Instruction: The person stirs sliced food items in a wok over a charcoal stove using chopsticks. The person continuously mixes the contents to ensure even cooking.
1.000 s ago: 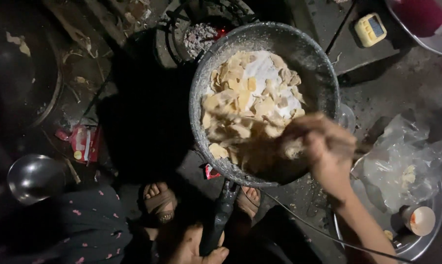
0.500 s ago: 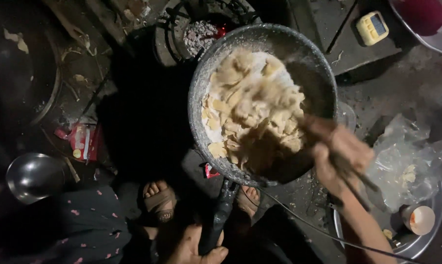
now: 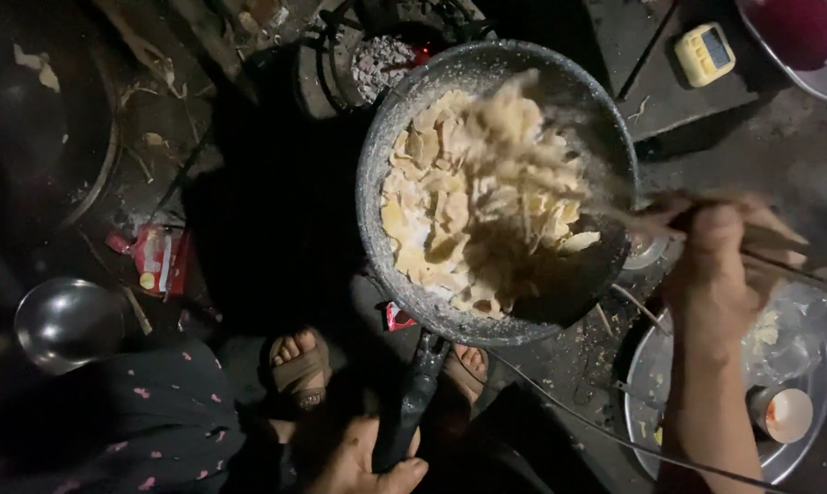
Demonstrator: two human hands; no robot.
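the left hand (image 3: 363,462) grips the handle of the pan (image 3: 496,187), held over the floor beside the stove (image 3: 381,55). the right hand (image 3: 720,261), blurred, seems to pinch chopsticks (image 3: 779,265) mid-stir. the food (image 3: 473,215) looks pale, so cooking seems barely begun.

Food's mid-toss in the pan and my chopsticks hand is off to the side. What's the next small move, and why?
Probably level the pan under the airborne pale pieces to catch them. The left hand grips the handle, the pan tilts over open floor and sandalled feet, and the right hand with chopsticks sits outside the rim, so it can't stop spills.
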